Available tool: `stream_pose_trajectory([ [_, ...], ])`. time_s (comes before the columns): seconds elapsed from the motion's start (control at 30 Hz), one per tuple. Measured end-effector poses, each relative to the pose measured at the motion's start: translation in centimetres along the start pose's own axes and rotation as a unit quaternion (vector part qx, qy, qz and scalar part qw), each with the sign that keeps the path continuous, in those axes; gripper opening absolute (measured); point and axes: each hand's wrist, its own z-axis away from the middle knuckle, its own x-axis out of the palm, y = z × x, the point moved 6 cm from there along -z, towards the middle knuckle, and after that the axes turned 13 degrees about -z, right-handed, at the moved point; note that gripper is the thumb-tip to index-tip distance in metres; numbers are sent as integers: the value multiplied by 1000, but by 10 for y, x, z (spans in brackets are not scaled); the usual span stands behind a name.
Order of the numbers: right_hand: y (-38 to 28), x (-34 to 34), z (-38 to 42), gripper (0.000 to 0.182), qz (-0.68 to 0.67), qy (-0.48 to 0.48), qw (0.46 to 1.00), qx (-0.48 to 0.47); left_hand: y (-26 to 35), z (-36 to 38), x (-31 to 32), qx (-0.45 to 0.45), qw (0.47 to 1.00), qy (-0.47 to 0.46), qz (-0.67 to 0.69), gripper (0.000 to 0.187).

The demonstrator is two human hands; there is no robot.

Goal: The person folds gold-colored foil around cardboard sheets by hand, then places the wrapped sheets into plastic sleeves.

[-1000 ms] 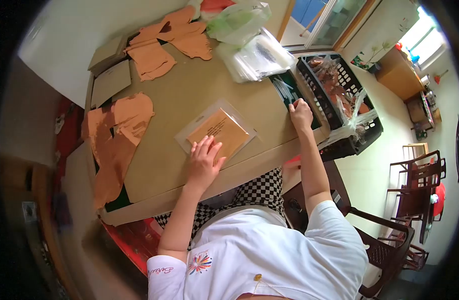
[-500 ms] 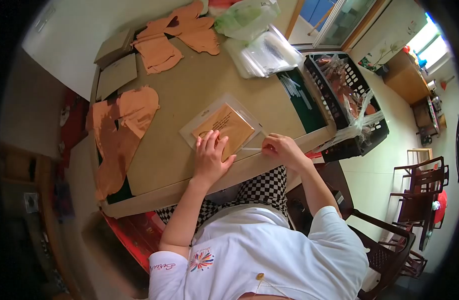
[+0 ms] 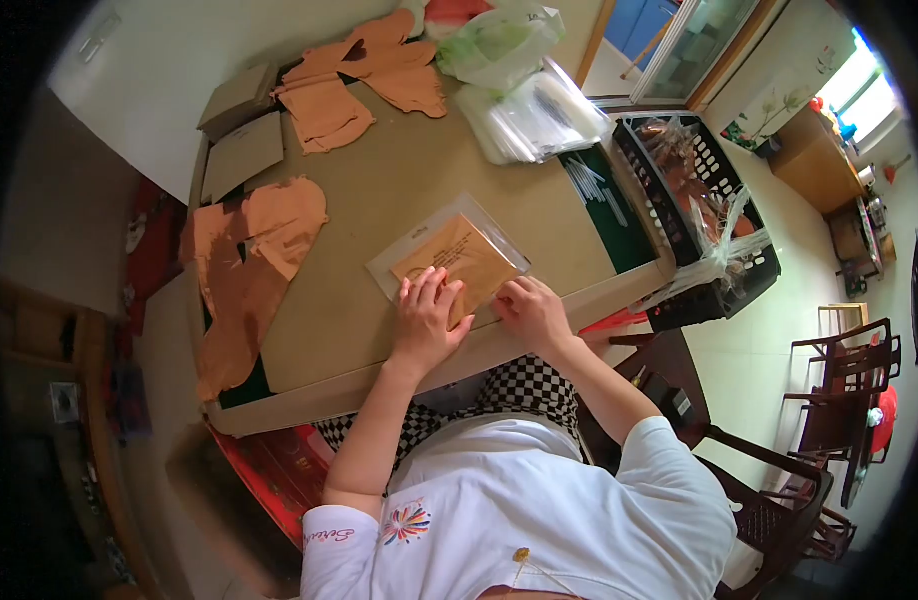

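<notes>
A clear plastic sleeve (image 3: 403, 248) with a tan printed packet (image 3: 471, 255) in it lies tilted near the table's front edge. On the packet's lower left part rests my left hand (image 3: 428, 322), fingers spread. My right hand (image 3: 532, 312) is at the right corner of the sleeve, thumb and fingers pinched together; what they hold, if anything, is too small to make out.
Orange-brown sheets (image 3: 264, 265) lie at the left and back of the table (image 3: 379, 190). Cardboard pieces (image 3: 247, 155) are at the back left, plastic bags (image 3: 529, 115) at the back. White strips (image 3: 591, 182) lie near a black crate (image 3: 714, 215).
My right hand has moved left to the sleeve's corner; the strip that stretched from it toward the packet no longer shows. My left hand stays on the packet. The view has shifted slightly.
</notes>
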Motion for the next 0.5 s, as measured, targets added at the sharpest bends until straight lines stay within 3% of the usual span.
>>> stream_pose_trajectory([
  [0.13, 12, -43, 10, 9, -78, -81, 987, 116, -6, 1, 2, 7, 1000, 1, 15, 51],
  [0.2, 25, -78, 13, 7, -78, -6, 988, 133, -13, 2, 3, 17, 999, 1, 28, 51],
  [0.3, 61, -112, 9, 8, 5, 99, 988, 117, -17, 1, 2, 27, 999, -18, 27, 52],
  [0.4, 107, -108, 9, 14, 59, 134, 982, 120, -16, 2, 0, 30, 999, -28, 19, 52],
  [0.5, 67, -98, 0, 21, 82, 142, 986, -16, -7, 7, -22, 59, 998, 6, -12, 46],
])
